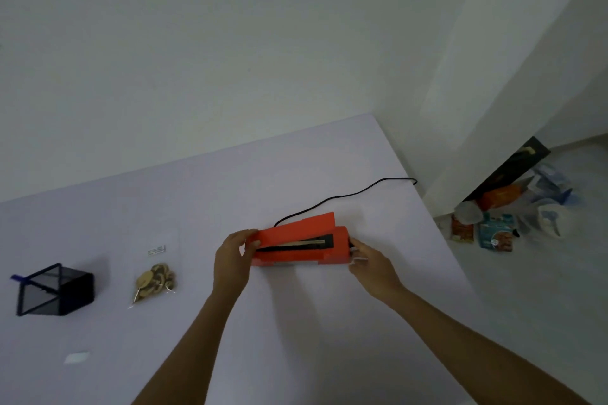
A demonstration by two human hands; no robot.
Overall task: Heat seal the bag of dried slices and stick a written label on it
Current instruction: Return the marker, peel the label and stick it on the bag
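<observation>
An orange heat sealer (297, 242) lies on the pale table (296, 322), its lid raised so the black sealing strip shows. My left hand (232, 260) grips its left end, thumb on the lid edge. My right hand (370, 261) holds its right end, fingers at a dark knob. A clear bag of dried slices (156, 278) lies flat to the left, apart from both hands. A small white label (77, 357) sits near the front left.
A black mesh box (54, 289) with a purple-blue pen end stands at the far left. The sealer's black cord (345, 196) runs back over the table's right edge. Packets and bags (506, 220) lie on the floor to the right by the wall.
</observation>
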